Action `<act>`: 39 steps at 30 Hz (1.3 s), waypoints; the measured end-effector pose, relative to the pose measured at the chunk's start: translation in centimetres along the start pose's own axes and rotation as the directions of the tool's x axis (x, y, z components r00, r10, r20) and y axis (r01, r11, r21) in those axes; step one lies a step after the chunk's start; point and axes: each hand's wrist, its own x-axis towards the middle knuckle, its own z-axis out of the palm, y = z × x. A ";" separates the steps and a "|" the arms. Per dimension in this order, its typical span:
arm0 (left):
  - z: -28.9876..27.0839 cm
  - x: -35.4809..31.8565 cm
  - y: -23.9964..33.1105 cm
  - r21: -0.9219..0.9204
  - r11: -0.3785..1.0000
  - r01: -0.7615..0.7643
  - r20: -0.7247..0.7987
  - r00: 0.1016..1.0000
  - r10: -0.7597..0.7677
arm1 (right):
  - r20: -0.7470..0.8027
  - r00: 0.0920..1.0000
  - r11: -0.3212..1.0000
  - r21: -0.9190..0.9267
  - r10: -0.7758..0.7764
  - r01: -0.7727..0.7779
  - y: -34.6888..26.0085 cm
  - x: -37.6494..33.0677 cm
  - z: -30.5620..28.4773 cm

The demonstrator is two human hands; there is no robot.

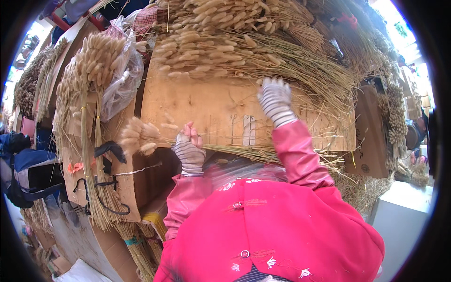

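Note:
My left hand (pixel 189 149), in a striped fingerless glove, is closed around a small bunch of dried bunny tail grass (pixel 141 135). The fluffy tan heads point left, and the stems (pixel 244 153) run right along the board's near edge. Farther off, my right hand (pixel 276 101), gloved alike, has its fingers curled at the near edge of a loose pile of the same grass (pixel 206 54). What lies in those fingers is hidden and slightly blurred. Beneath both hands is a wooden board (pixel 188 105) with pencil marks and a few loose heads.
Tied bunches of bunny tail grass (pixel 96 63) hang at the left beside a clear plastic bag (pixel 124 80). Cardboard boxes flank the board, one at the right (pixel 371 131). Black straps (pixel 110 150) lie at left. A white box (pixel 404 207) stands lower right.

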 end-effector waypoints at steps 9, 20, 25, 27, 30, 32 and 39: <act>1.0 -0.6 0.6 -0.021 0.999 0.035 -0.064 0.997 -0.036 | -0.037 0.999 0.960 0.279 -0.024 0.033 2.4 -1.1 1.0; 2.8 -2.4 1.6 0.022 0.998 0.065 -0.040 0.997 -0.064 | -0.015 0.999 0.898 0.438 0.041 -0.030 8.1 -2.1 -2.4; 3.2 -2.6 1.6 -0.002 0.998 0.060 -0.019 0.998 -0.060 | -0.020 0.999 0.986 0.161 0.041 -0.037 3.6 -1.4 -0.1; 3.2 -2.5 1.6 -0.003 0.999 0.044 0.006 0.999 -0.044 | 0.012 0.985 0.964 0.209 -0.172 0.165 0.7 -1.5 1.7; 3.1 -2.4 1.7 -0.027 0.999 0.038 -0.008 0.999 -0.039 | -0.006 0.998 0.949 0.308 -0.069 0.068 -0.9 -0.5 3.6; 2.9 -2.5 1.8 0.019 0.998 0.052 0.003 0.999 -0.052 | -0.156 0.988 0.938 0.343 0.006 0.048 0.0 0.4 4.1; 3.3 -2.6 1.9 0.011 0.997 0.074 0.091 0.993 -0.075 | -0.139 0.990 0.924 0.378 -0.009 0.061 0.5 0.5 2.7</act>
